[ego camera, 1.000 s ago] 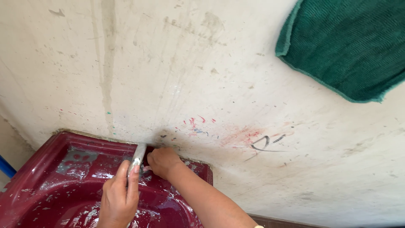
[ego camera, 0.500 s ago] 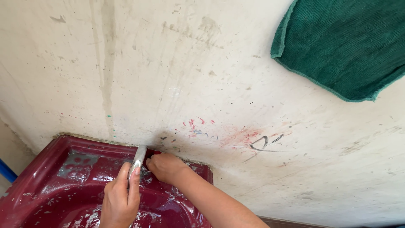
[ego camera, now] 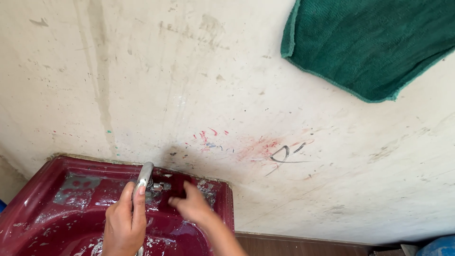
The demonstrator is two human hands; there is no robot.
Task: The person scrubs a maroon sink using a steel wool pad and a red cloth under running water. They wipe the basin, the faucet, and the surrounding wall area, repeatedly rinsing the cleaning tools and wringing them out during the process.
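Left hand (ego camera: 124, 225): fingers wrapped around the curved chrome tap spout (ego camera: 144, 176) over the dark red ceramic basin (ego camera: 47, 189).
Spout axis: runs from wall toward the person.
Right hand (ego camera: 192, 205): loosely spread, empty, just right of the tap base.

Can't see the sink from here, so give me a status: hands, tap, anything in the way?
Left hand gripping the metal tap spout. Right hand open beside the tap base, blurred. Dark red sink wet and flecked. Nothing blocking.

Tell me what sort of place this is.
Probably a household washing corner: a dark red basin fixed to a stained plaster wall, a metal tap under the left hand, a green towel hanging above.
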